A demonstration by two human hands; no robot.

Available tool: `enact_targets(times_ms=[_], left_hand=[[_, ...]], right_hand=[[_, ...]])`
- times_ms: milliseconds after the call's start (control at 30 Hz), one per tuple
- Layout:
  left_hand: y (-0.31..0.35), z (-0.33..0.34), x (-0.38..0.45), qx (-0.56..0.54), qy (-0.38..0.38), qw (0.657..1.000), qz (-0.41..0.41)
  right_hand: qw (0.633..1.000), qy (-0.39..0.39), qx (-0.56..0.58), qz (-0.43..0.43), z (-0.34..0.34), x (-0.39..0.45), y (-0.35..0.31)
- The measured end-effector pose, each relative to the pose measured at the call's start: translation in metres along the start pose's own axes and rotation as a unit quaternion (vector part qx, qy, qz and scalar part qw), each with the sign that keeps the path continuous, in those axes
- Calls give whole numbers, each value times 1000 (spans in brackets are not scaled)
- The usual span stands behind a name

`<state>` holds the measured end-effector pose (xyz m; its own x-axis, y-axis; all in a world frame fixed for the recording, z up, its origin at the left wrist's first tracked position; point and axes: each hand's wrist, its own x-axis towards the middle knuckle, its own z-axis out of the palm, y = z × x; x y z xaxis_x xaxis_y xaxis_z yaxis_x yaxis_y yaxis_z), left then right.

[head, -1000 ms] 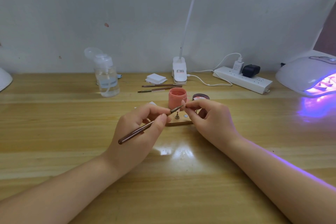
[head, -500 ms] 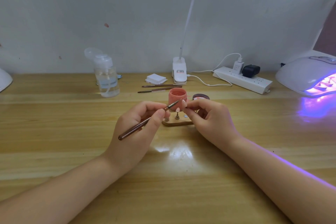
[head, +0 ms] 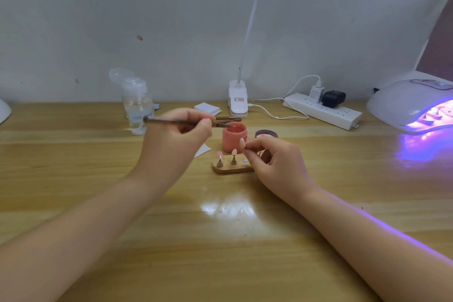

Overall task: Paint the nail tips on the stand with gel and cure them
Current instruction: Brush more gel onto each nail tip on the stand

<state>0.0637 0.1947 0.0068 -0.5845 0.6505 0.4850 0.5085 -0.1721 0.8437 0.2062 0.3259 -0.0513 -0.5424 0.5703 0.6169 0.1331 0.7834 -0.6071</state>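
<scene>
A small wooden stand (head: 232, 168) sits mid-table with two pink nail tips (head: 219, 154) on metal holders. My left hand (head: 175, 135) pinches a thin brown brush (head: 171, 122), its bristle end over the mouth of the open pink gel jar (head: 234, 138). My right hand (head: 277, 162) is just right of the stand and pinches a single nail tip (head: 242, 143) on its holder, raised in front of the jar. The jar's dark lid (head: 266, 133) lies behind my right hand.
A lit curing lamp (head: 414, 105) glows purple at the far right. A white power strip (head: 323, 110), a clip lamp base (head: 238, 102), a clear pump bottle (head: 137, 105), white wipes (head: 207, 108) and spare brushes (head: 228, 119) line the back of the table.
My left hand has lifted the brush away from the held nail tip and swung its tip back to the gel jar. The right hand stays by the stand with its nail tip.
</scene>
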Motion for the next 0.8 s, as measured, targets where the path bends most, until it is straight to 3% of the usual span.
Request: enact_targets(times_ms=[167,400,700,800], left_hand=[[14,14,42,132,-35,990,-15],[13,39,83,282,-168,944,-23],[4,54,91,319,-210,923,-49],[0,52,93,295,-202,932,-61]], right_hand=[[1000,2,-16,-12,2,0,2],[999,16,-31,-16,3,0,3],[999,17,-28,-24,3,1,4],[999,19,-26,-24,4,0,3]])
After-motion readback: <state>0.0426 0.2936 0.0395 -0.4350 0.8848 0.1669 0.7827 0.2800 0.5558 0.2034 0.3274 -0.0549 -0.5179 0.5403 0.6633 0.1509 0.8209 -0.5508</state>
